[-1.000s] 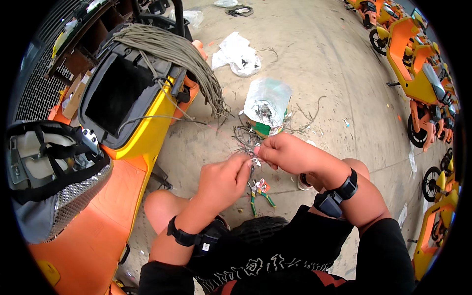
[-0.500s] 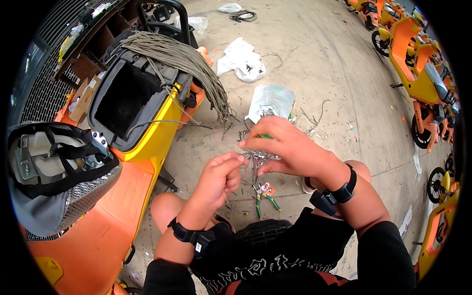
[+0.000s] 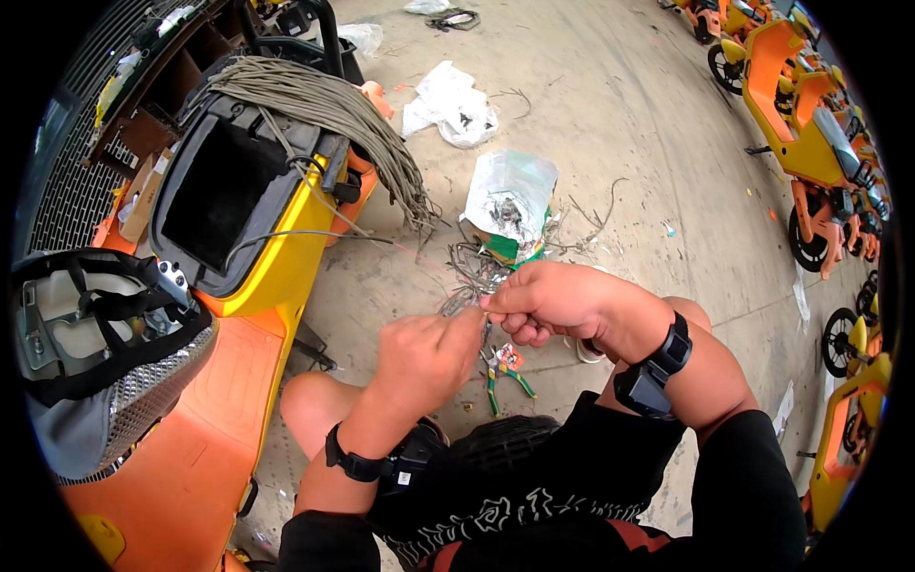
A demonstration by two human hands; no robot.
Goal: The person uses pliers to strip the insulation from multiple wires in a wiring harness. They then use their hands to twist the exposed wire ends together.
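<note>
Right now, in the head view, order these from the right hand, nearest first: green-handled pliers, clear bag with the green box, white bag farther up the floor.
1. Green-handled pliers, just below the right hand.
2. Clear bag with the green box, above it.
3. White bag, farthest, up the floor.

The left hand [image 3: 427, 348] and right hand [image 3: 548, 300] hide whatever thin wire their fingertips pinch.

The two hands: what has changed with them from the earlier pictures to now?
The left hand and the right hand have come together and now pinch the same thin grey wires; a second ago they were a little apart. The green-handled pliers stay on the ground, and the cable bundle stays on the scooter.
</note>
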